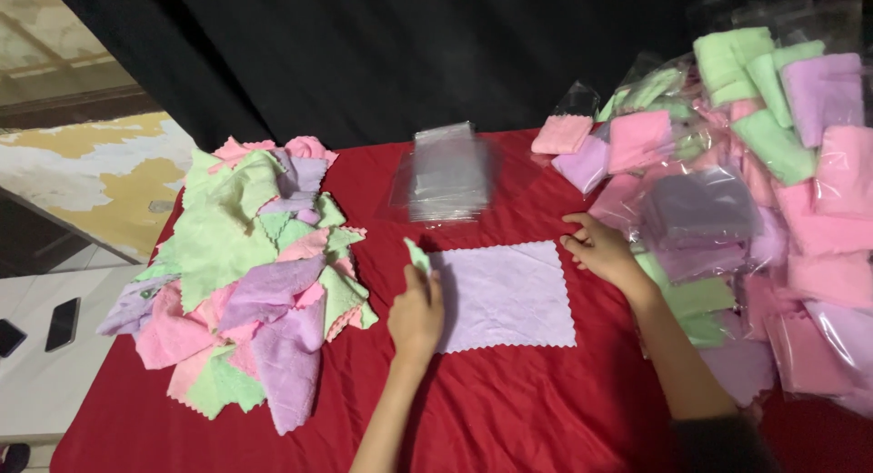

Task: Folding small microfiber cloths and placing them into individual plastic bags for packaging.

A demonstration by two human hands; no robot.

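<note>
A light purple cloth (509, 296) with zigzag edges lies spread flat on the red tablecloth (509, 409). My left hand (416, 317) rests at the cloth's left edge, pinching up a small corner there. My right hand (600, 248) lies at the cloth's upper right corner, fingers curled and touching the edge. To the left sits a loose pile of green, pink and purple cloths (250, 273). A stack of clear plastic bags (447, 175) lies just beyond the flat cloth.
A large heap of bagged, folded cloths (755, 200) in pink, green and purple fills the right side. A black backdrop (409, 55) hangs behind the table. Two dark phones (62, 323) lie on a white surface at far left.
</note>
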